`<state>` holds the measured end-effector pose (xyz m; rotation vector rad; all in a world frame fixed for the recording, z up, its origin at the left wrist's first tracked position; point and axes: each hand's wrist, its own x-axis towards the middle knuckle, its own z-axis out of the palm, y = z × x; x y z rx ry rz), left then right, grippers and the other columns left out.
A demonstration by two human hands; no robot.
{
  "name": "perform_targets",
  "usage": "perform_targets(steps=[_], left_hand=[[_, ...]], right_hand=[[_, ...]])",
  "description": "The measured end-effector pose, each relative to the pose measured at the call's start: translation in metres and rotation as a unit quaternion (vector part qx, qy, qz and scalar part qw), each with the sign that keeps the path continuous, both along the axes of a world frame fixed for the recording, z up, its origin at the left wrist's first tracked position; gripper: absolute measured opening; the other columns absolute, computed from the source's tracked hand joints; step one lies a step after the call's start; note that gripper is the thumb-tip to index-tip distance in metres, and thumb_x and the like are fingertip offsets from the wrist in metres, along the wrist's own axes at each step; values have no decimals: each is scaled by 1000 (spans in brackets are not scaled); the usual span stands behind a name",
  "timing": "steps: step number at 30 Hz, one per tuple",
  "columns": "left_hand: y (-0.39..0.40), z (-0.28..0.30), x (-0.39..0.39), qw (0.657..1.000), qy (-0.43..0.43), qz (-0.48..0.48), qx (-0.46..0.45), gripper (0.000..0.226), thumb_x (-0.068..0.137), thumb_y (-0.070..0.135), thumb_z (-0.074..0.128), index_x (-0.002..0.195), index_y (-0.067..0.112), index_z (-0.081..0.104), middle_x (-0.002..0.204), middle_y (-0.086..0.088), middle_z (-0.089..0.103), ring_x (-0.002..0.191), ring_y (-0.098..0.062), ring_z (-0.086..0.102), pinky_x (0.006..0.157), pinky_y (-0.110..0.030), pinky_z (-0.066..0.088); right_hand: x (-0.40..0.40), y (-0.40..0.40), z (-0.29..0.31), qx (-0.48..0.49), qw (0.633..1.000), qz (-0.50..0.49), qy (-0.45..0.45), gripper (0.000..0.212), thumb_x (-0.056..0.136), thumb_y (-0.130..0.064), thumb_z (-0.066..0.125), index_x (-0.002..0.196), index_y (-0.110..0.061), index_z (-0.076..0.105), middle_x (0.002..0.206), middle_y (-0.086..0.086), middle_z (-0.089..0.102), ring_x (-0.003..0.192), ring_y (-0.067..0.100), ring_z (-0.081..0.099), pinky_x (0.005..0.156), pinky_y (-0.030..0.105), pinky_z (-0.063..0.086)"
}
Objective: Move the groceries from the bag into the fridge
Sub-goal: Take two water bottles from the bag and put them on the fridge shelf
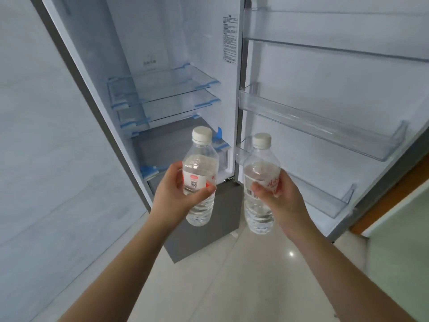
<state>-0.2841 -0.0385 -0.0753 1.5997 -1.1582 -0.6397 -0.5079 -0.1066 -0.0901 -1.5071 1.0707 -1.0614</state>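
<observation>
we stand before the open fridge (176, 54) with a water bottle in each of our hands. our left hand (173, 194) has its fingers and thumb wrapped round the labelled waist of the left bottle (200, 180), and our right hand (282, 201) grips the right bottle (260, 184) the same way. both bottles stand nearly upright, white caps up, long axes tipped a little toward the fridge, and they are apart from each other and from any shelf.

what matters for the coming move is which target lies ahead of which hand. the glass shelves (167, 84) in the cabinet sit up and forward of the left bottle, while the clear door bins (325, 129) hang to the right, with the lowest door bin (325, 194) just behind and beside the right bottle. so we judge the right hand nearer a resting place, and the left has farther to reach. the bag is out of view.
</observation>
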Motion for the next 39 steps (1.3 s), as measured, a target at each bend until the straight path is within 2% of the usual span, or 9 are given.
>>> perform_targets(steps=[3,6,12,20,25,28,32,36,39], left_hand=[[-20,7,2,1000,12,27,3,71,54,47,86,114,23,55,98,11,72,88,-2,70,80,-29,56],[-35,10,13,998,9,59,1,68,59,39,89,116,22,55,99,11,73,87,-2,70,81,-31,57],[-65,18,61,995,13,95,-15,60,67,37,87,119,25,59,103,10,74,92,-7,70,84,-33,57],[-112,21,138,992,40,118,-30,62,65,39,86,118,25,59,101,13,72,89,-2,70,83,-28,57],[-146,34,192,990,43,129,-39,59,66,39,86,117,26,58,103,11,72,92,-8,70,87,-37,58],[-168,49,215,989,42,126,-56,58,67,35,87,117,25,59,102,12,72,90,-5,70,85,-32,57],[-198,68,235,985,52,140,-81,56,68,34,87,116,24,59,99,12,73,84,-1,69,78,-27,56],[-233,85,250,980,55,167,-96,55,70,37,85,116,22,59,100,8,72,87,-6,70,79,-29,57],[-260,95,258,971,61,203,-111,49,72,34,85,111,25,58,98,9,70,89,-9,68,79,-30,55]], right_hand=[[7,-34,2,1,1000,21,-8,60,60,-57,75,113,-34,59,105,-12,71,96,8,67,90,44,54],[23,-62,4,11,999,44,-23,62,59,-56,77,114,-34,58,105,-14,70,97,7,67,88,40,54],[78,-109,15,-7,996,80,-31,49,71,-33,82,113,-27,59,99,-11,71,89,4,68,76,25,50],[171,-165,35,-33,995,94,-27,62,59,-62,78,112,-36,58,104,-14,70,96,5,67,86,36,53],[223,-194,55,-49,993,93,-48,54,67,-51,74,114,-31,58,104,-11,70,94,4,67,84,32,53],[251,-214,66,-47,991,103,-73,54,69,-48,75,117,-30,57,108,-8,70,99,9,67,82,34,54],[283,-242,85,-47,985,108,-127,55,70,-40,75,120,-24,57,110,-4,70,99,10,68,77,26,54],[309,-276,100,-58,980,120,-149,56,70,-41,82,118,-24,59,111,-2,70,102,15,67,88,38,54],[326,-306,110,-68,977,122,-162,56,66,-44,79,115,-27,60,110,-2,71,101,16,68,89,42,54]])
